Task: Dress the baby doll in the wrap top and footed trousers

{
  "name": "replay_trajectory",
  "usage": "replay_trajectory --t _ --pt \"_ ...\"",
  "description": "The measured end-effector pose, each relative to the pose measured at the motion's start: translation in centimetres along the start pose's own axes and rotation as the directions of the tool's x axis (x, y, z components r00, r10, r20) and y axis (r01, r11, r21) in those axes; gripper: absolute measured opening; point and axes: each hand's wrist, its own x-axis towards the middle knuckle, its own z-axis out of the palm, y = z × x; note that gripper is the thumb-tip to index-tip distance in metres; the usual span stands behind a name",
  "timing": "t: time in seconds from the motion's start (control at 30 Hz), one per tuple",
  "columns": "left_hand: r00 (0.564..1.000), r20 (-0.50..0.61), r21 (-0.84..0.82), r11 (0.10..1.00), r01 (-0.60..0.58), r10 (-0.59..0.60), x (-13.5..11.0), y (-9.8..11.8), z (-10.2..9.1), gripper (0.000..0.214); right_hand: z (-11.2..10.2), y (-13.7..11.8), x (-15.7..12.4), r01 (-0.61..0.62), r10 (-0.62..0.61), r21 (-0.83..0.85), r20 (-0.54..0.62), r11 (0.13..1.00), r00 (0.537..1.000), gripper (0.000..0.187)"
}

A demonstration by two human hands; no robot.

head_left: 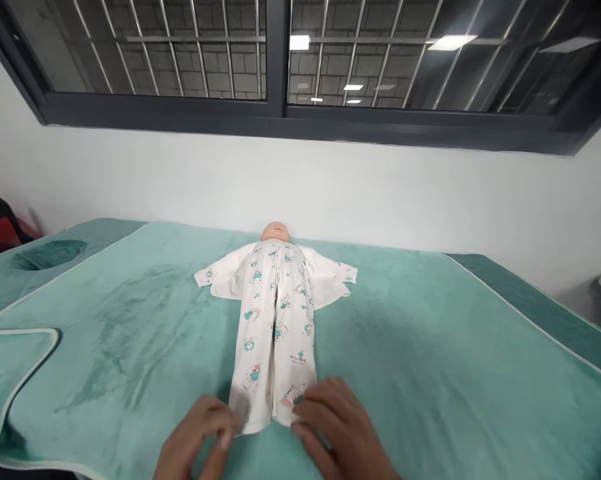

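Observation:
A pair of white printed baby trousers (295,333) lies flat, waist toward the wall and both legs stretched toward me. It covers the body of a baby doll (275,231), of which only the head shows. Beneath the trousers spreads a white baby shirt (230,270), sleeves out to both sides. My left hand (197,437) is at the left leg's cuff, its fingers curled and slightly blurred, the fingertips pinched at the corner. At the right cuff, my right hand (343,427) has thumb and forefinger closed on the outer edge.
A green plush cloth (405,347) with pale piping covers the table. At the left its folded edge (25,387) curves, and a round hollow (50,255) shows further back. Behind stand a white wall (405,200) and a barred window (280,127). A red and black object (0,230) is far left.

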Motion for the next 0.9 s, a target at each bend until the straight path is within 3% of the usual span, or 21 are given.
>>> replay_trajectory --t 0.1,0.17,0.27,0.37,0.43,0.57,0.77,0.9 --pt "0.992 -0.071 0.117 0.986 0.115 -0.107 3.7 -2.6 -0.1 0.021 -0.1 3.8 2.1 -0.185 0.185 0.007 -0.043 0.983 0.982 0.018" --pt "0.994 -0.093 0.268 0.959 0.086 -0.063 7.0 -4.5 0.7 0.025 0.6 7.3 4.3 -0.226 0.221 -0.110 -0.051 0.968 0.974 0.029" --pt "1.000 0.014 0.458 0.888 -0.029 0.025 11.7 -6.9 2.9 0.035 2.3 12.2 7.3 -0.144 0.159 -0.211 0.056 0.967 0.986 0.033" --pt "0.989 0.122 0.443 0.887 -0.131 0.085 14.6 -8.1 5.0 0.044 3.6 14.7 8.8 -0.045 0.097 -0.245 0.208 0.968 0.973 0.023" --pt "0.988 0.132 0.382 0.915 -0.128 0.084 15.5 -8.4 5.8 0.047 3.8 15.1 8.9 -0.072 0.126 -0.263 0.194 0.962 0.973 0.020" --pt "0.991 0.119 0.253 0.964 -0.088 0.059 16.4 -8.8 5.9 0.053 3.3 14.8 8.2 -0.217 0.235 -0.221 0.057 0.951 0.970 0.025" --pt "0.989 0.145 0.176 0.983 -0.048 0.022 17.4 -8.4 5.8 0.050 3.0 14.2 8.2 -0.044 0.058 -0.069 0.221 0.997 0.974 0.024" --pt "0.989 0.148 0.203 0.978 -0.047 0.017 17.6 -7.9 5.9 0.038 3.7 13.7 9.3 -0.016 0.004 0.062 0.183 0.998 0.983 0.029"
